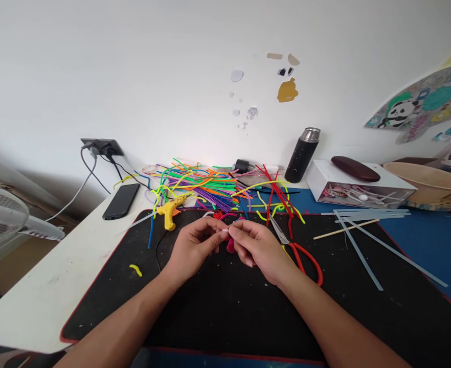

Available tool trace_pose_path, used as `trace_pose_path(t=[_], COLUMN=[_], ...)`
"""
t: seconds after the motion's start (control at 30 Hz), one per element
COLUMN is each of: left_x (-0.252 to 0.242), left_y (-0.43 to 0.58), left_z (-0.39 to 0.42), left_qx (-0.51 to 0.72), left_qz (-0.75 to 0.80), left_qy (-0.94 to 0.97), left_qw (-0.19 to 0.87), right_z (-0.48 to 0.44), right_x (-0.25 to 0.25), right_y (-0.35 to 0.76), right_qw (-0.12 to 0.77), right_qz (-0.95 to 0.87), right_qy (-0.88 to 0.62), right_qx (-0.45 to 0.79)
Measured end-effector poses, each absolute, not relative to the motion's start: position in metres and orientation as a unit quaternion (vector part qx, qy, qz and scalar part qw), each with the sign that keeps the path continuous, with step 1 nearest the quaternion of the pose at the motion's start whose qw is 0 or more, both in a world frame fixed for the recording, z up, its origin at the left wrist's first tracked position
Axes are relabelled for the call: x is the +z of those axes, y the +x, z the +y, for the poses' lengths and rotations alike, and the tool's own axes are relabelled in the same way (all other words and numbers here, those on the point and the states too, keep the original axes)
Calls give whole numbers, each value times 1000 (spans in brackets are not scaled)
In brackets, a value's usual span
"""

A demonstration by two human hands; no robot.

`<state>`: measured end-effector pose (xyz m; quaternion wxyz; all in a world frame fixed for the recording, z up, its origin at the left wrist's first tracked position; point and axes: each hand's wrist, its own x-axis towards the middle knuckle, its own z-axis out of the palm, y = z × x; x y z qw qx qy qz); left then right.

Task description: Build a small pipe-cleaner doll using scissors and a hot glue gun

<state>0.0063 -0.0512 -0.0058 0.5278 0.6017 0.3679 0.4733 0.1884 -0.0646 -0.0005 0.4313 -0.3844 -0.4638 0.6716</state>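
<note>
Both of your hands are meeting over the middle of the black mat (229, 317): your left hand (195, 246) and right hand (259, 250) are pinching a small pink pipe cleaner piece (230, 246) between their fingertips. Red-handled scissors (299, 251) are lying just right of them, and a yellow glue gun (168, 212) is lying at the far left.

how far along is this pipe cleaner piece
Early, it seems. Done: a yellow scrap lies on the black mat. In hand: the left hand and right hand both pinch a small pink pipe cleaner piece. Left: the big pipe cleaner pile is loose, and the glue gun lies apart from the hands.
</note>
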Motion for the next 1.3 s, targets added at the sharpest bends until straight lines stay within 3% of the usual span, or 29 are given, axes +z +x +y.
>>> trace_pose_path(t=[1.0, 1.3], left_x=[-16, -12], left_y=[3, 5], left_z=[-55, -54], left_qx=[477, 475], left_qz=[377, 381], left_qy=[672, 730], left_qw=[423, 310], right_z=[-65, -63], right_x=[-3, -5], right_y=[187, 189], right_qw=[422, 427], right_qz=[-476, -473], right_qy=[-404, -410], right_qx=[658, 653])
